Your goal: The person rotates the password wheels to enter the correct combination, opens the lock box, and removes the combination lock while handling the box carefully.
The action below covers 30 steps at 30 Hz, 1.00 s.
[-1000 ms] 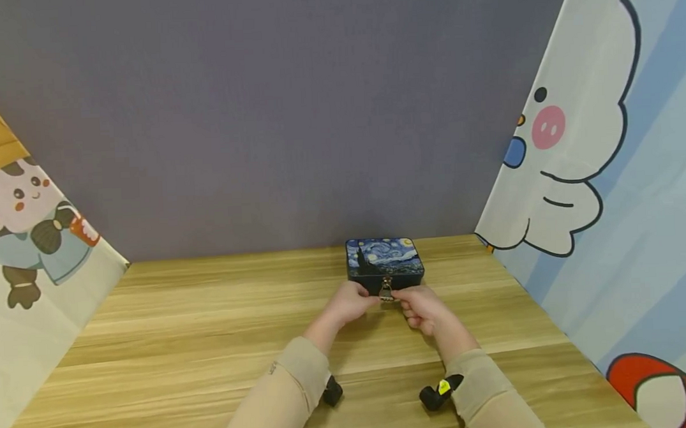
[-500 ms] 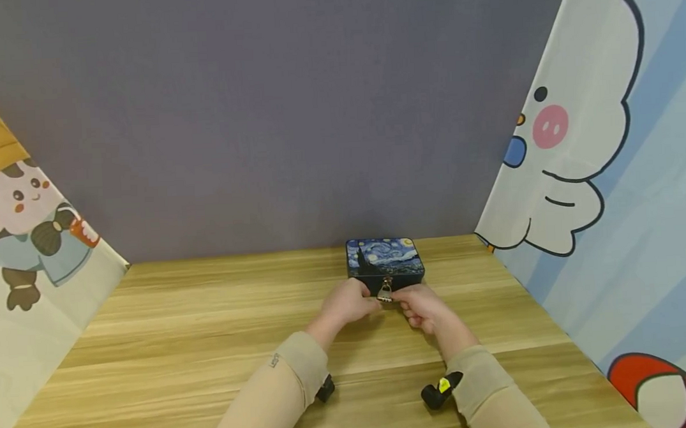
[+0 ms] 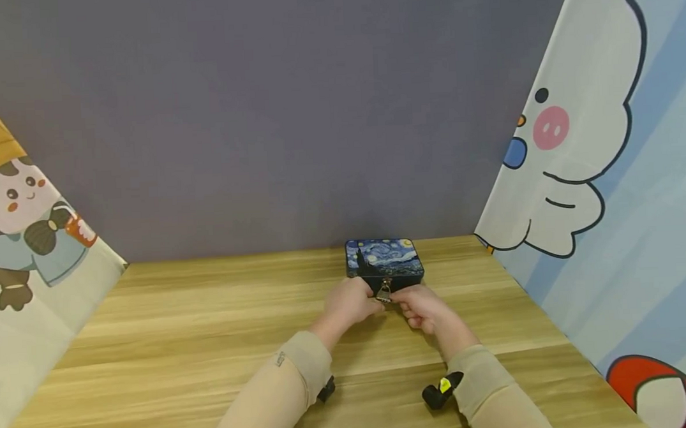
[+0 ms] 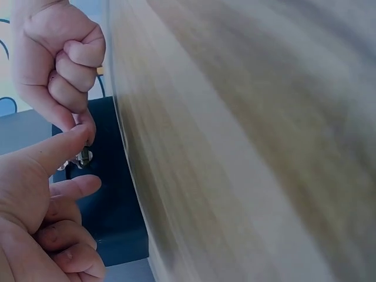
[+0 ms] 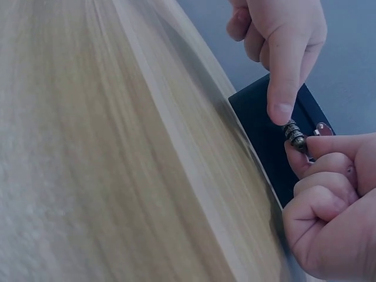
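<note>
A small dark box (image 3: pixel 386 255) with a swirling night-sky picture on its lid stands at the table's back edge, lid down. From the clasp on its front hangs a small combination padlock (image 3: pixel 383 294), its ringed dials (image 5: pixel 291 134) showing in the right wrist view. My right hand (image 3: pixel 424 307) pinches the padlock's right side between thumb and forefinger, other fingers curled. On the other side, the straight thumb of my left hand (image 3: pixel 348 302) touches the dial end. The left forefinger (image 4: pixel 81 186) lies apart from the padlock; the remaining left fingers are loosely bent.
The wood-grain table (image 3: pixel 210 335) spreads in front of the box and to both sides. Behind it rises a grey panel (image 3: pixel 292 114). Cartoon-printed sheets flank the table, including one on the right (image 3: pixel 654 226). Black wrist straps (image 3: pixel 437 395) sit at the sleeve cuffs.
The padlock's lower end has swung slightly left. My left hand has shifted a little, its thumb staying close to the dials. The right hand keeps its pinch, and the box stays in place.
</note>
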Available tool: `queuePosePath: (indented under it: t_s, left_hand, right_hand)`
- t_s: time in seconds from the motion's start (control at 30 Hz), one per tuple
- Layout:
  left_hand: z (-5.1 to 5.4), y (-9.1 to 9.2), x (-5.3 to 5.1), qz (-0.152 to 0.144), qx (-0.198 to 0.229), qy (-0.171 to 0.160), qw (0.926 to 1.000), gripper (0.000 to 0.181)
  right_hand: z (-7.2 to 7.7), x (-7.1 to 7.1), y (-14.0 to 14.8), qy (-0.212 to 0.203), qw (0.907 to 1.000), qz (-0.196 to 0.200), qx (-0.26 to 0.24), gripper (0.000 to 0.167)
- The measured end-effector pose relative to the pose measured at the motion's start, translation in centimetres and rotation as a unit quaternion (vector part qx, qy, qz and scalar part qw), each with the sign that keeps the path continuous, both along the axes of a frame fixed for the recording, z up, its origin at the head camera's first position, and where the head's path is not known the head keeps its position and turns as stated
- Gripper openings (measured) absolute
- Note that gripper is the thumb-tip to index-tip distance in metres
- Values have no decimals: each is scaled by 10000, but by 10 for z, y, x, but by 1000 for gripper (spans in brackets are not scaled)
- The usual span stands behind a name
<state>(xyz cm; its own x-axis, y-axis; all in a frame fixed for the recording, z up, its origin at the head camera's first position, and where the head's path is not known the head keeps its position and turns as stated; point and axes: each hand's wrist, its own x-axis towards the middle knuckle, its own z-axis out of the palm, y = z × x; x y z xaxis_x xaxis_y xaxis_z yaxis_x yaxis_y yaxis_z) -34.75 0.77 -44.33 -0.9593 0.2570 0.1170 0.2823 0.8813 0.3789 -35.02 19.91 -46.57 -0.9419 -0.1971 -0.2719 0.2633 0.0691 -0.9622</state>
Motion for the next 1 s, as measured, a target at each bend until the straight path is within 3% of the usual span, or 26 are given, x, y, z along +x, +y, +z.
queuePosePath:
  t_s: [0.2,0.47,1.0]
  left_hand:
    - [7,3,-1,-64,-220,-10,9997,54]
    - [13,6,-2,-103,-581,-7,9983,36]
    - [13,11,-4,15,-761,68,9971,30]
  right_hand:
    - [3,0,1,-96,9999,22,-104,25]
    - [2,0,1,-100,9998,35,-192,19]
    - [-3,-3,4,-126,9988,247,-414,14]
